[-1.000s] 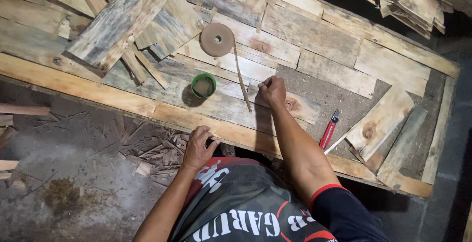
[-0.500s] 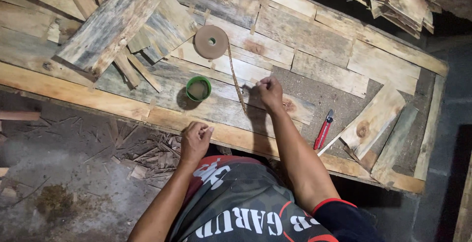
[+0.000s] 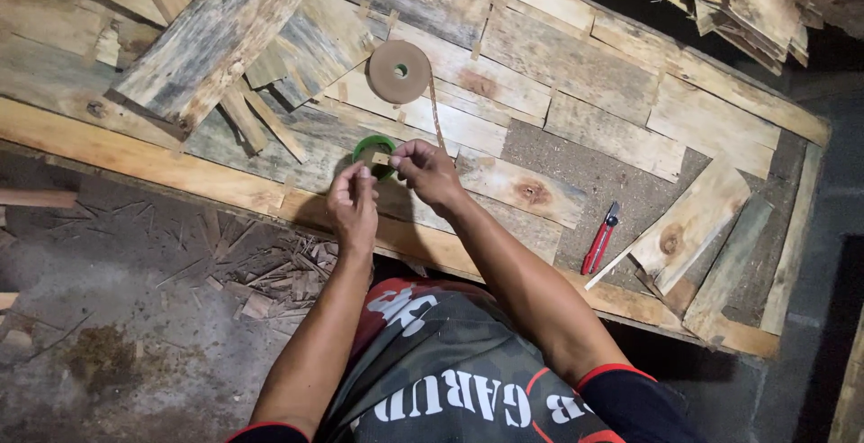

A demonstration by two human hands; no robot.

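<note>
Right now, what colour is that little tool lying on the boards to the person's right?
The cutter is red with a dark tip, seen best in the head view.

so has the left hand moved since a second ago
Yes. The left hand moved from the bench's near edge up to the green tape roll, beside the right hand.

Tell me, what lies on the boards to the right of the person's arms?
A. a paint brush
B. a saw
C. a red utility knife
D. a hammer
C: a red utility knife lies on the wooden panel, apart from both hands, which meet over the green roll.
</note>
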